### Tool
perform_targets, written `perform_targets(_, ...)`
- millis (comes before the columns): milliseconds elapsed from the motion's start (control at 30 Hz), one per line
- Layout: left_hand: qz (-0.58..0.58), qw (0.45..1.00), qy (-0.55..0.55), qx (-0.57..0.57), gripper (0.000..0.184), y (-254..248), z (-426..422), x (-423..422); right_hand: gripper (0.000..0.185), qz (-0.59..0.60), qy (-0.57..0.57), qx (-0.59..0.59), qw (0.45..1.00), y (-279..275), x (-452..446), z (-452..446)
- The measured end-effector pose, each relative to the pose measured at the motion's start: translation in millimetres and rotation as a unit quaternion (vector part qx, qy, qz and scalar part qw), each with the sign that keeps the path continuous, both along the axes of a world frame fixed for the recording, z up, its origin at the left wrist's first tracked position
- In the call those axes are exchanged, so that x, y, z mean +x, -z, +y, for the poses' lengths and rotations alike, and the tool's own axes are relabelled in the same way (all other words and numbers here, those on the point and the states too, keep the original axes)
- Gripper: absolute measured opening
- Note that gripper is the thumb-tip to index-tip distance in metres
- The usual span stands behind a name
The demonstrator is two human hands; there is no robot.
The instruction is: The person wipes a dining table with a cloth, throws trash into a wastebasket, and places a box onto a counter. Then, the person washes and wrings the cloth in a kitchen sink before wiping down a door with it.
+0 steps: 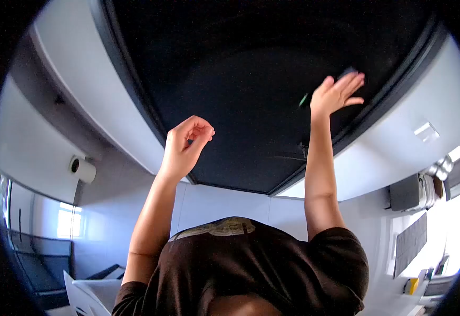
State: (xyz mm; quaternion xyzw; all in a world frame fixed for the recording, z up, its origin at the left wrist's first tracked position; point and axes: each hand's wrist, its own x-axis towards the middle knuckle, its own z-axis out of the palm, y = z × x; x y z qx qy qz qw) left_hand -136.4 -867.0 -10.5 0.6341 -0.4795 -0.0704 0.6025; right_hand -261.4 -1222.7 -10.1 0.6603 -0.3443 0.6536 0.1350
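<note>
My left hand (pixel 189 145) is raised over the left part of a black surface (pixel 240 116). Its fingers curl toward the thumb in a pinch, with a small dark gap inside the ring; whatever the fingertips hold, if anything, cannot be made out. Farther out on the right, my right hand (pixel 337 96) is stretched flat with the fingers spread and holds nothing. Just beyond its fingers lies a small dark bluish thing (pixel 349 70), partly hidden and blurred. A thin green strip (pixel 303 99) shows beside the thumb side of that hand, its kind unclear.
A thin dark object (pixel 303 150) lies near the right edge of the black surface, below my right forearm. White panels flank both sides. A white cylindrical device (pixel 83 169) is at the left, and a dark-framed chair (pixel 37 263) stands lower left. Grey items (pixel 412 192) sit at the right.
</note>
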Motion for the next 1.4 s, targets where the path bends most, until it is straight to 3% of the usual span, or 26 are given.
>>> perform_targets(100, 0.027, 0.999, -0.035, 0.002, 0.012, 4.9, 19.4, 4.6, 0.069, 0.104, -0.015, -0.053, 0.993, -34.3, 57.1, 42.6)
perform_targets(200, 0.041, 0.996, -0.074, -0.001, 0.013, 7.5, 35.9, 7.5, 0.053, 0.29, -0.05, -0.149, 0.944, -48.5, 110.7, 110.5)
perform_targets(267, 0.056, 0.995, -0.081, 0.003, 0.016, 9.9, 50.3, 11.7, 0.055, 0.383, -0.183, -0.218, 0.878, -25.2, 156.4, 140.3)
perform_targets(300, 0.07, 0.994, -0.081, 0.007, 0.02, 10.9, 57.5, 13.2, 0.058, 0.383, -0.312, -0.248, 0.833, 4.6, 186.9, 141.4)
perform_targets(333, 0.067, 0.993, -0.101, 0.006, 0.023, 11.0, 63.7, 13.2, 0.06, 0.425, -0.227, -0.338, 0.808, 33.7, 205.8, 154.6)
perform_targets(467, 0.079, 0.986, -0.145, -0.02, 0.023, 9.4, 89.3, 12.5, 0.058, 0.605, -0.142, -0.444, 0.646, 135.6, 264.3, 186.8)
perform_targets(567, 0.089, 0.979, -0.183, -0.033, 0.015, 3.2, 98.2, 10.4, 0.056, 0.643, -0.128, -0.436, 0.616, 161.4, 264.1, 195.9)
perform_targets(700, 0.091, 0.981, -0.17, -0.029, 0.014, 0.2, 92.6, 12.5, 0.056, 0.636, -0.128, -0.378, 0.66, 136.4, 239.8, 191.6)
perform_targets(900, 0.07, 0.995, -0.069, -0.013, 0.01, -5.2, 33.3, 11.4, 0.053, 0.439, -0.242, -0.188, 0.845, 33.6, 136.6, 128.6)
perform_targets(967, 0.068, 0.997, -0.011, -0.019, 0.009, -6.2, 8.0, 5.6, 0.04, 0.412, -0.163, -0.113, 0.889, 8.5, 81.1, 107.8)
perform_targets(1000, 0.048, 0.999, 0.002, -0.008, 0.011, -5.0, -3.4, 1.9, 0.045, 0.426, -0.059, -0.077, 0.899, 15.7, 59.3, 89.9)
perform_targets(1033, 0.031, 0.999, 0.02, -0.011, 0.011, -4.1, -13.5, -1.8, 0.05, 0.368, -0.005, -0.073, 0.927, 27.1, 38.5, 70.5)
perform_targets(1100, 0.004, 0.999, 0.05, 0.001, 0.01, -2.2, -28.9, -8.9, 0.068, 0.32, 0.063, 0.095, 0.941, 64.1, -5.3, 35.9)
perform_targets(1133, 0.002, 0.998, 0.069, -0.003, 0.009, 0.1, -35.6, -10.9, 0.071, 0.251, 0.108, 0.07, 0.96, 96.1, -25.3, 11.7)
perform_targets(1167, 0.005, 0.998, 0.068, -0.003, 0.009, 0.8, -40.9, -14.6, 0.076, 0.214, 0.126, 0.125, 0.961, 114.6, -44.6, -0.3)
perform_targets(1200, -0.002, 0.997, 0.083, -0.002, 0.009, 1.6, -45.3, -17.9, 0.079, 0.124, 0.092, 0.206, 0.966, 118.3, -57.1, 4.3)
perform_targets(1300, -0.001, 0.996, 0.089, 0.002, 0.008, 5.6, -55.4, -23.4, 0.078, 0.101, 0.063, 0.208, 0.971, 147.8, -66.5, -2.5)
perform_targets(1400, 0.001, 0.996, 0.09, -0.011, 0.01, 14.9, -54.7, -24.3, 0.079, -0.063, -0.029, 0.241, 0.968, 148.6, -31.4, 4.8)
